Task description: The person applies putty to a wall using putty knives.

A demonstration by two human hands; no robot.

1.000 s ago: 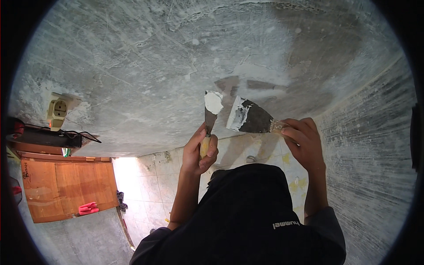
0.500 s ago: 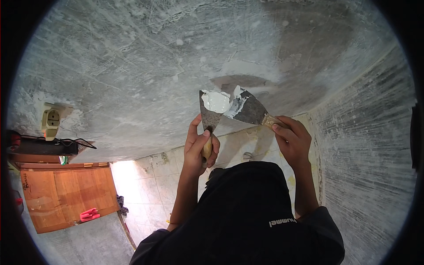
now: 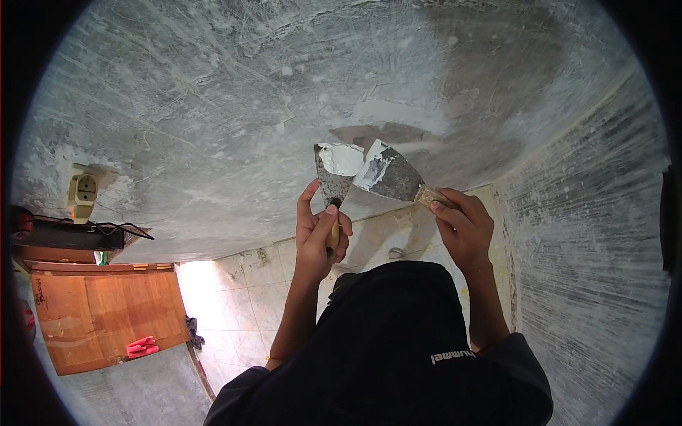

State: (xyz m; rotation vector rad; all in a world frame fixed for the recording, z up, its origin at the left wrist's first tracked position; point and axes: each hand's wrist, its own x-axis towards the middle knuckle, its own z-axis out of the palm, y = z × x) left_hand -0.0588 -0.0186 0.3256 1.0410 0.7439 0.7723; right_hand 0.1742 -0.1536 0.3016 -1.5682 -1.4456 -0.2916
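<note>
My left hand (image 3: 322,233) is closed around the handle of a putty knife (image 3: 332,186), its blade pointing up. A thick mound of white putty (image 3: 341,160) lies on that blade. My right hand (image 3: 465,226) grips the light handle of a second, wider putty knife (image 3: 400,176), tilted to the left. White putty coats this blade's leading edge, which meets the right side of the left blade. Both tools are held in front of a grey, patchily plastered wall (image 3: 213,113).
A cream wall socket (image 3: 85,193) juts out at the left, with a black cable near it. Below stands an orange-brown wooden cabinet (image 3: 114,319) with a red cloth (image 3: 142,347). Pale floor tiles (image 3: 266,302) run beneath me. Another grey wall (image 3: 582,248) rises on my right.
The right knife has shifted slightly left against the left blade and carries more putty along its edge. The mound on the left blade looks smaller and trimmed on its right side.
</note>
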